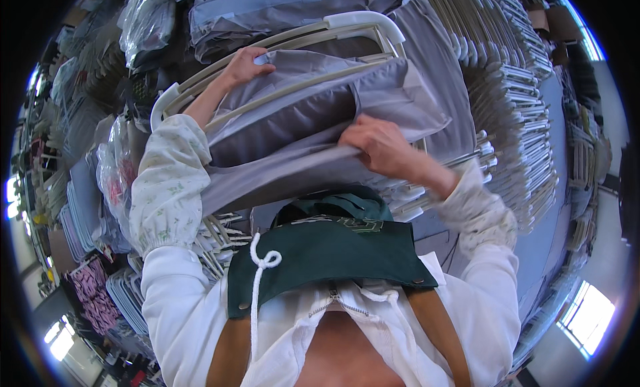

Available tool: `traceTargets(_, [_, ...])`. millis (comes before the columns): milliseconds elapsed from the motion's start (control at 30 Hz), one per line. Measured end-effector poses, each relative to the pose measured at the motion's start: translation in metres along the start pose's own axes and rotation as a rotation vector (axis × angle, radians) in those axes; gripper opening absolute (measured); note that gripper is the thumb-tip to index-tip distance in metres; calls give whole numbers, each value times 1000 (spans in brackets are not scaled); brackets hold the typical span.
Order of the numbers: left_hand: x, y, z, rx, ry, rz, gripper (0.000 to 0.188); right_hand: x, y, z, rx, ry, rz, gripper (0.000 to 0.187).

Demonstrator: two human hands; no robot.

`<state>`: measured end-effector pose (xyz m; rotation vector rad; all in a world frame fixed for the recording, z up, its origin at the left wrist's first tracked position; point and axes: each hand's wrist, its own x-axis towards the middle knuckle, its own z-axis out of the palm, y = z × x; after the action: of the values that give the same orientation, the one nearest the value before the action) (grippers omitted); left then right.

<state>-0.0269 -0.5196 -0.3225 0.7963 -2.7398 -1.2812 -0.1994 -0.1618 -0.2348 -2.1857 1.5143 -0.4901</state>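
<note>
Here's the grey fabric [267, 174], draped within and along the near side of the cream tubular frame [293, 93], and the right hand [383, 144] has its fingers curled shut on a fold there. Over at the frame's far side, the left hand [248, 68] is partly closed; whether on tube, cloth or both, I can't tell. Best approach, I'd judge: steady the frame's far side, pull evenly, and smooth creases before they bunch.

Stacked pale tubular frames [523, 147] observed at right; clear plastic-wrapped bundle [148, 24] present at upper left; pink-and-dark patterned fabric [92, 290] noted at lower left; bright window [590, 315] visible at lower right
</note>
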Motion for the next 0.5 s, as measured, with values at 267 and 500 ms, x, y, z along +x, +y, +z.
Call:
traceTargets(267, [-24,-5,-2,-88,265,320,28,197,132,-24,259,174,53,41])
traceTargets(500, [-89,-21,-23,-124,-163,-216,27,256,168,25,718,-651,53,22])
